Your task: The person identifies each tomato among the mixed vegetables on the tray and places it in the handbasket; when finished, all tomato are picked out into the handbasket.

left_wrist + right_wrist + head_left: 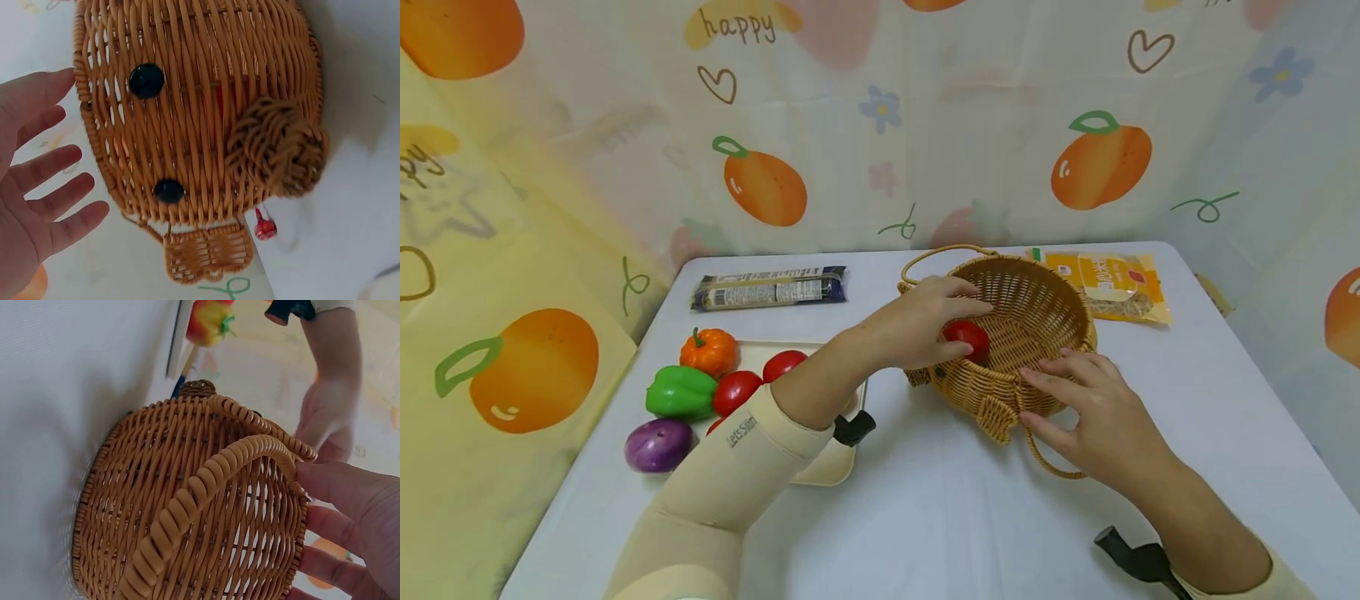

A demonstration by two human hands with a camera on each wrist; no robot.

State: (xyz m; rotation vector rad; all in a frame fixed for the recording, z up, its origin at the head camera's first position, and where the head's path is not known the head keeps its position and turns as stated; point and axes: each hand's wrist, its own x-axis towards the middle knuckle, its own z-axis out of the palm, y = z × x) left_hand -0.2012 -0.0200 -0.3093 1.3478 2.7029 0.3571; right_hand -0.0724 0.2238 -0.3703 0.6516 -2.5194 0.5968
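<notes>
A brown wicker basket [992, 387] with looped handles stands on the table, button eyes on its wall in the left wrist view. Inside it, against the left side, lies a round red fruit or vegetable [967, 340], its exact kind unclear. My left hand [928, 321] reaches over the left rim, fingers spread and holding nothing; its thumb is right by the red piece in the head view. At the near right rim, my right hand [1093, 408] pinches the basket edge. The thumb [331, 484] stays outside by the handle [194, 494], while the fingertips pass behind the rim.
Left on the table, a cream tray [827, 471] holds more red pieces [737, 392], partly behind my left forearm. Beside it are an orange pumpkin [709, 352], a green pepper [681, 392] and an eggplant [658, 445]. Two packets [771, 288] [1112, 287] lie at the back.
</notes>
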